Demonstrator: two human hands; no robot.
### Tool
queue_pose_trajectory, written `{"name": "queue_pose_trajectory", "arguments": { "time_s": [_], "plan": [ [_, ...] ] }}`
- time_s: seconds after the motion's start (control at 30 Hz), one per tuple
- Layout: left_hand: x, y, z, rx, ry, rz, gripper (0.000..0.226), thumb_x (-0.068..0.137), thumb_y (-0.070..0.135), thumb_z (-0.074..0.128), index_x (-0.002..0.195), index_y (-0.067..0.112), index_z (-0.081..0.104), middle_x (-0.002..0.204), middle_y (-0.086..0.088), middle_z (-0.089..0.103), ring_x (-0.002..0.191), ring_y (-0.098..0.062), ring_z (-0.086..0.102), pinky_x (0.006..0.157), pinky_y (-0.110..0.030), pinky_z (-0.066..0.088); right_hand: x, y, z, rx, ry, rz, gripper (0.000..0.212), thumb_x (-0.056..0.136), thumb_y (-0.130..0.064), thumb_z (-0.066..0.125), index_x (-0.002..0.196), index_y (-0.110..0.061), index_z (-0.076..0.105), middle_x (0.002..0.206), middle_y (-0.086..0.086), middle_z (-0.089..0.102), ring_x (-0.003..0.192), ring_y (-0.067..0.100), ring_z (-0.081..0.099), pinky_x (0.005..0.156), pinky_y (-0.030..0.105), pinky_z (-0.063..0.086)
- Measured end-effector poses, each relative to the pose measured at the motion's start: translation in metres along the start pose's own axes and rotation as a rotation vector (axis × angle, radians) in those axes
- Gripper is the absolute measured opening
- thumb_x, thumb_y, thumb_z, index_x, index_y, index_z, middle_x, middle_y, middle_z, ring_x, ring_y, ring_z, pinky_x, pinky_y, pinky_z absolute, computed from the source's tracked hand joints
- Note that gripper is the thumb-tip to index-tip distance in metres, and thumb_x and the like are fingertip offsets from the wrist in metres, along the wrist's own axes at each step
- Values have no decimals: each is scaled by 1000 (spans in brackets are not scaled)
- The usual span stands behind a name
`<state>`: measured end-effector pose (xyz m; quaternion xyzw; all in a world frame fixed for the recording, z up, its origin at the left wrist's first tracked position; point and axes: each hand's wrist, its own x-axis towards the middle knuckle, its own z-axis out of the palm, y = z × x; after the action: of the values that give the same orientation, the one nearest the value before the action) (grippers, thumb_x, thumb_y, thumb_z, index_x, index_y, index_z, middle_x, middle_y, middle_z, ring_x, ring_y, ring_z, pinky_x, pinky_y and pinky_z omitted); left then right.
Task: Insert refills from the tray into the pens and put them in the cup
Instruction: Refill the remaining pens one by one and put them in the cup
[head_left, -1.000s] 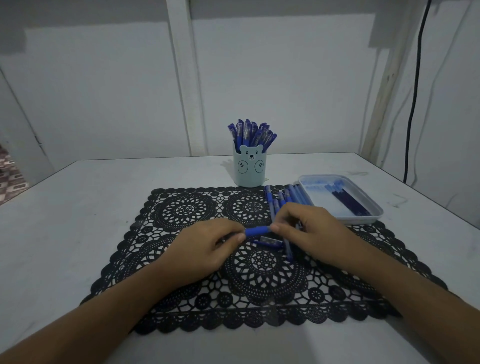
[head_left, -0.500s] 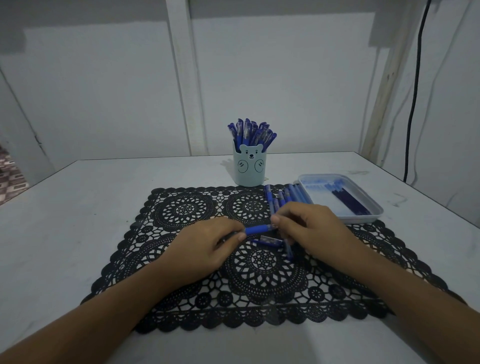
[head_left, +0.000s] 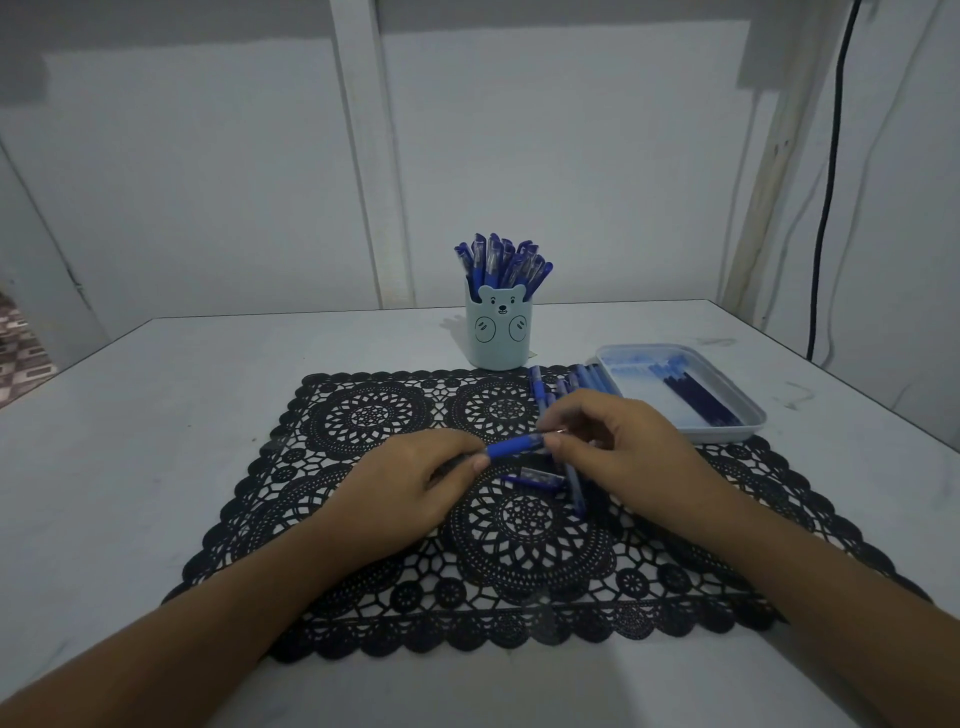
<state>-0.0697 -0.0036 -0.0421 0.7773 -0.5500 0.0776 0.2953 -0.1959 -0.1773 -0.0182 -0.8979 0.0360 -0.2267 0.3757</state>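
Both hands meet over the black lace mat (head_left: 363, 415). My left hand (head_left: 410, 483) grips the barrel end of a blue pen (head_left: 514, 447) that lies level between the hands. My right hand (head_left: 613, 447) pinches the pen's other end with thumb and fingertips. A loose pen cap (head_left: 535, 478) lies on the mat just below the pen. Several blue pens (head_left: 571, 384) lie on the mat behind my right hand. The pale blue bear cup (head_left: 498, 332) stands behind the mat, full of pens. The tray (head_left: 748, 421) at right holds dark refills (head_left: 696, 397).
The white table (head_left: 156, 415) ends at its far edge by the wall. A black cable (head_left: 826, 208) hangs down the wall at the far right.
My right hand's fingers have shifted slightly on the pen's end and the pen has tilted a little. Left hand and everything else stay put.
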Motion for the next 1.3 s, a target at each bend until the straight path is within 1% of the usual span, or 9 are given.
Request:
{"name": "queue_pose_trajectory", "arguments": {
  "time_s": [0.1, 0.27, 0.37, 0.53, 0.7, 0.87, 0.97, 1.17, 1.3],
  "plan": [
    [0, 1, -1, -30, 6, -22, 39, 86, 52, 37, 101, 28, 63, 76, 13, 61, 72, -6, 55, 58, -18, 42, 0, 0, -1, 75, 37, 7, 22, 86, -11, 60, 84, -33, 60, 81, -11, 64, 76, -5, 57, 68, 6, 42],
    [0, 2, -2, -69, 24, -57, 17, 92, 31, 48, 97, 25, 64, 65, 14, 57, 64, -7, 53, 53, -14, 36, 1, 0, -6, 172, 55, 27, 16, 86, -6, 60, 89, -21, 64, 77, 6, 63, 60, -2, 52, 57, 10, 43],
    [0, 2, -2, -69, 26, -66, 16, 92, 32, 49, 96, 27, 64, 64, 16, 56, 63, -6, 52, 53, -14, 37, 1, 1, -6, 232, 71, 73, 12, 88, -10, 57, 88, -19, 64, 79, 10, 65, 66, 15, 59, 59, 21, 52],
    [0, 2, -2, -49, 19, -75, 19, 87, 41, 44, 95, 34, 60, 66, 16, 57, 66, -6, 53, 52, -16, 37, 2, 1, -10, 345, 15, 149, 14, 91, -3, 49, 85, -12, 59, 73, 1, 63, 62, -1, 60, 59, 14, 49],
    [-2, -1, -1, 35, 20, -33, 45, 82, 57, 30, 100, 32, 63, 73, 24, 56, 73, 4, 52, 53, -10, 32, 0, 0, -13, -19, -103, 75, 23, 87, -9, 54, 80, -30, 58, 74, -12, 59, 62, -6, 53, 63, 11, 45],
    [-1, 1, -1, 61, 31, -33, 37, 85, 51, 36, 100, 30, 63, 71, 25, 53, 74, 6, 52, 52, -10, 33, -1, -1, -16, -131, -59, 18, 24, 85, -17, 62, 74, -38, 54, 67, -14, 59, 62, 5, 55, 61, 20, 46],
    [-2, 1, -1, 61, 30, -26, 36, 85, 50, 37, 99, 30, 63, 71, 26, 52, 71, 8, 51, 51, -9, 32, -1, 0, -17, -169, -66, -13, 19, 86, -21, 60, 75, -37, 58, 65, -12, 59, 60, 12, 54, 60, 25, 45],
    [-2, -1, 0, 75, 12, -6, 46, 83, 55, 28, 102, 31, 62, 81, 20, 59, 74, 6, 51, 56, -12, 35, 0, 0, -24, -138, -157, -11, 15, 89, -20, 57, 84, -31, 66, 58, -30, 57, 51, -3, 49, 53, 9, 37],
    [-2, 0, 0, 93, -11, -1, 48, 83, 56, 25, 104, 32, 61, 81, 23, 56, 74, 10, 49, 56, -9, 32, -1, -2, -25, -130, -223, 17, 20, 91, -20, 53, 87, -36, 64, 54, -22, 57, 46, 2, 43, 49, 11, 34]
  ]
}}
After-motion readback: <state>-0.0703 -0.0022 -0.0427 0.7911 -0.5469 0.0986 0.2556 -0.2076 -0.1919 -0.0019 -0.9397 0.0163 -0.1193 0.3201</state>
